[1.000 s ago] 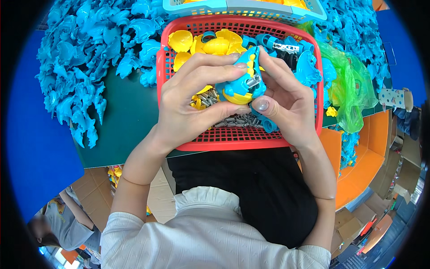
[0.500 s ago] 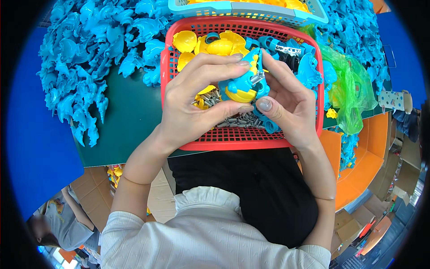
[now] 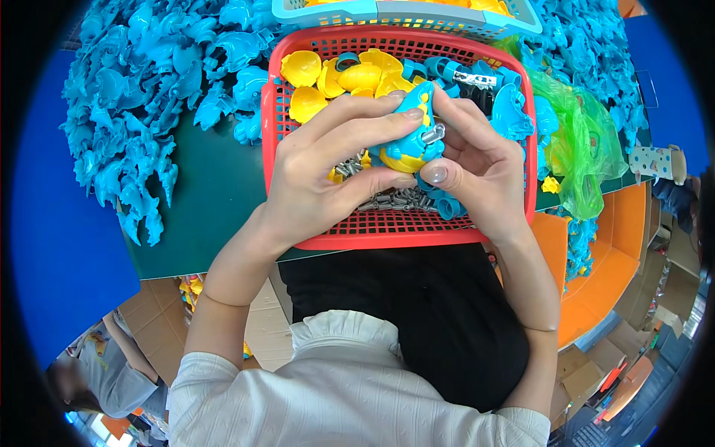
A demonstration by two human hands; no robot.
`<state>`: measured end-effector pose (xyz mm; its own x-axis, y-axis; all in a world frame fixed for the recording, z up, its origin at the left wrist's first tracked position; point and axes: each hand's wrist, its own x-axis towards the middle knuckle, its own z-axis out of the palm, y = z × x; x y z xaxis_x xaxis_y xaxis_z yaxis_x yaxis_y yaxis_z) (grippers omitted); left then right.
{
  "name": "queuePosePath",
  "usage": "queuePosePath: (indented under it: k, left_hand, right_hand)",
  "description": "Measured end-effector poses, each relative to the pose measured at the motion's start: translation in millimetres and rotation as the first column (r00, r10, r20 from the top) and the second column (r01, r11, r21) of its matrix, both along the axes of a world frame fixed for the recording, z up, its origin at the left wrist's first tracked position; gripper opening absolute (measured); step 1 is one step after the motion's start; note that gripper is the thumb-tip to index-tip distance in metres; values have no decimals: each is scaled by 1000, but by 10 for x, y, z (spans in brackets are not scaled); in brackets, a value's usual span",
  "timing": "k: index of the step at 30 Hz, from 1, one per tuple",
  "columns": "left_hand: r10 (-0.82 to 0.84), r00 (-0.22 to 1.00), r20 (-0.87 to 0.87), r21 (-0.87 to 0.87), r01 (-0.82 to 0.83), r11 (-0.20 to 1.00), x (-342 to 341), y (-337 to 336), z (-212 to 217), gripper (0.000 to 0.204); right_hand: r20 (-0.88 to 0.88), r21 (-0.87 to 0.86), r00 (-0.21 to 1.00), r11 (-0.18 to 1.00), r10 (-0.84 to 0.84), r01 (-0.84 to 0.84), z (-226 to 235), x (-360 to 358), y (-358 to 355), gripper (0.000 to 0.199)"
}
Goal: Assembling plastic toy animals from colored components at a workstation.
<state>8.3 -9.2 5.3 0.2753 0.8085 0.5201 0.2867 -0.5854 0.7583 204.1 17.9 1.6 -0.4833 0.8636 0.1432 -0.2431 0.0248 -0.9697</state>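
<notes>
Between my two hands, above a red basket [image 3: 328, 240], is a blue and yellow plastic toy part [image 3: 408, 141]. A small silvery metal cylinder [image 3: 433, 134] sticks out of its right side. My left hand [image 3: 328, 153] grips the part from the left, thumb below and fingers above. My right hand [image 3: 477, 160] closes on it from the right with thumb and fingertips. In the basket lie yellow shells [image 3: 307, 104], blue rings and pieces [image 3: 511, 112], and many small metal cylinders [image 3: 398, 200]. My fingers cover part of the toy part.
Heaps of blue plastic pieces [image 3: 134, 89] lie on the dark green table [image 3: 205, 194] at left and far right. Behind stands a blue-grey basket [image 3: 417, 13] of yellow pieces. A green plastic bag [image 3: 585, 160] and an orange box [image 3: 614, 238] are at right. Another person [image 3: 112, 372] is at lower left.
The toy part has turned slightly in my hands, and the metal cylinder now points more to the right. The basket appears shifted slightly left. Both hands keep their hold.
</notes>
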Motion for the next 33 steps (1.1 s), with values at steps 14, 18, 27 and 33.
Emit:
queuePosePath:
  k: [14,18,27,33]
  left_hand:
    - [-28,972,232,-272,93,958,25,-30,-1,50]
    - [8,976,218,-356,72,932,-7,-55,27,47]
    - [21,999,-49,-27,-23,999,26,-11,-9,48]
    - [19,995,-95,22,-17,1000,18,-32,-17,48]
  right_hand:
    - [267,588,910,802,-317,106,64,-175,-24,74]
    - [215,424,961,903,-171,66,135,-87,26,57]
    - [147,339,970,931,-193,134,80,-88,-39,24]
    - [131,311,976,942,-174,126,92,-79,-41,27]
